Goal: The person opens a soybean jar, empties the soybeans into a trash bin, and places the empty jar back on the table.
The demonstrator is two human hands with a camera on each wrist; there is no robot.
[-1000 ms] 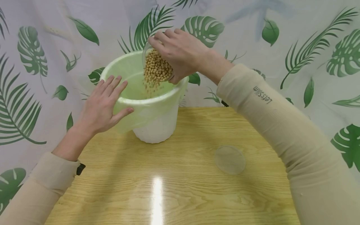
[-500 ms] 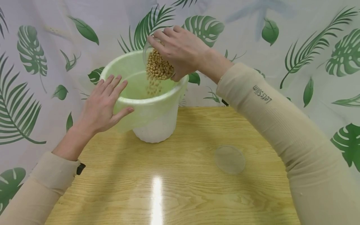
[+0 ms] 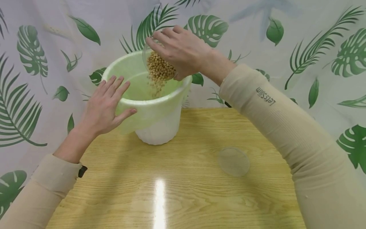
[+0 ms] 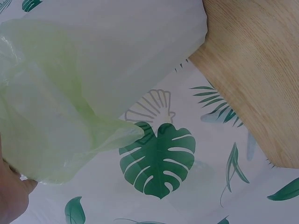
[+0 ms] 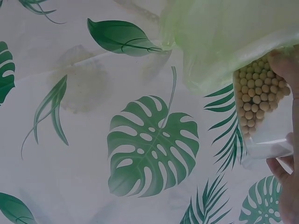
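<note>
My right hand grips a clear plastic container, tilted mouth-down over the white bin. Soybeans slide from its mouth and fall inside the bin, which is lined with a pale green plastic bag. Through the clear wall in the right wrist view, soybeans fill only part of the container. My left hand rests against the bag at the bin's near left rim, fingers straight and thumb spread. In the left wrist view the bag hangs loosely beside the bin's wall. The bin's bottom is hidden.
A round translucent lid lies flat on the wooden table, right of the bin. Behind the table hangs a white cloth printed with green leaves, close to the bin's back.
Soybeans keep falling from the container into the lined bin. My right hand has risen slightly and shifted a little with it. The left hand stays where it was.
</note>
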